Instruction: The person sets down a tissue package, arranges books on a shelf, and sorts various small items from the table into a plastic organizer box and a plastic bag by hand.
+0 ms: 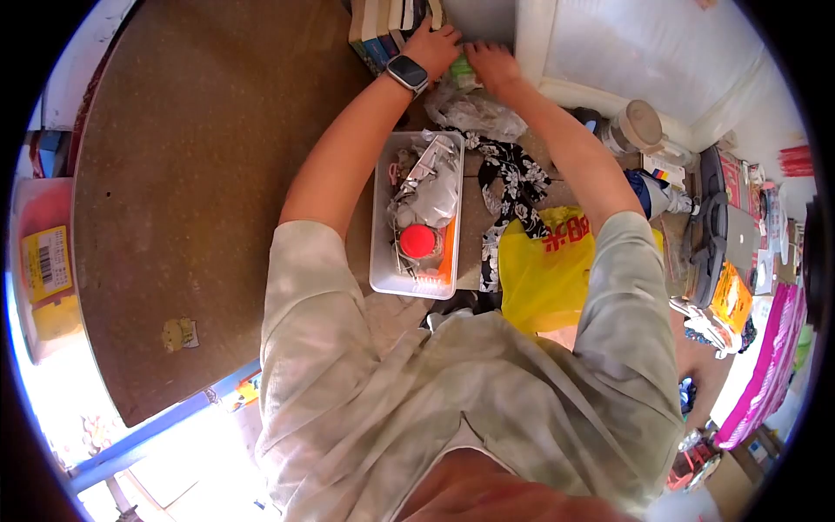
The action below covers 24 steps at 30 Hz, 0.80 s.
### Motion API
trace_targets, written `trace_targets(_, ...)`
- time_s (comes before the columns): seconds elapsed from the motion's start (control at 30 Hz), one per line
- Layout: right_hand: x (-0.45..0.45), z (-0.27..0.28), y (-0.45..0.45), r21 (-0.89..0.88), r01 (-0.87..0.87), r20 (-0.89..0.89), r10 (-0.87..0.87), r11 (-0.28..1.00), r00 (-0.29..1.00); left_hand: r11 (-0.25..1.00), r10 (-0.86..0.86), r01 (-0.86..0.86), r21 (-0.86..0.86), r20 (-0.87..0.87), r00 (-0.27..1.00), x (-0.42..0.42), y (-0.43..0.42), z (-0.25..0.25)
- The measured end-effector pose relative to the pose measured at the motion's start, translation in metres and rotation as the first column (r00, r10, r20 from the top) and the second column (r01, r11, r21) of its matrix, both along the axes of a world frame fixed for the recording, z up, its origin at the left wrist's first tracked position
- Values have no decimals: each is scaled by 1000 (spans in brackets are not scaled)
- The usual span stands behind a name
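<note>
At the far edge of the brown tabletop, my left hand (435,49) reaches in beside a row of upright books (377,33), with a watch (408,73) on its wrist. Its fingers are bent, and what they grip is hidden. My right hand (493,66) is close by on the right, its curled fingers on a green plastic packet (464,73). Just below both hands lies a crumpled clear plastic bag (477,113). Nearer to me stands a white plastic bin (379,217) with metal pieces, clear wrapping and a red-lidded jar (417,241) inside.
The brown tabletop (200,174) spans the left. Right of the bin are a black floral cloth (513,178) and a yellow plastic bag (539,278). Further right stand a lidded container (637,126), a dark bag (711,235) and other clutter. A white-framed panel (532,39) borders the right hand.
</note>
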State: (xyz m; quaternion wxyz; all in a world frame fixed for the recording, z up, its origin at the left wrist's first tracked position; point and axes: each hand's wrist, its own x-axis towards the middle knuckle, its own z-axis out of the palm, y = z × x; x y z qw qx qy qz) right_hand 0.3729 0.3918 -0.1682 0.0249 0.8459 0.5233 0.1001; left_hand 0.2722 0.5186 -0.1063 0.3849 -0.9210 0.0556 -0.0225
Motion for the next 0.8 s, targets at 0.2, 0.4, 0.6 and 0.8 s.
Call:
trace_targets(0.2, 0, 0, 3, 8, 3, 12, -3, 1000, 1000, 969, -96, 138, -204, 206, 974, -4, 4, 26)
trace_targets(0.4, 12, 19, -13, 137, -131, -61, 141, 982, 988, 610, 236, 91, -787, 290, 927, -45, -40, 86)
trace_targets(0.6, 21, 44, -40, 326, -288, -127, 344, 900, 930, 170, 503, 312, -935, 355, 788, -144, -101, 67)
trace_targets(0.8, 1, 64, -47, 52, -287, -314, 288, 957, 905, 153, 589, 116, -981, 184, 787, -158, -85, 13)
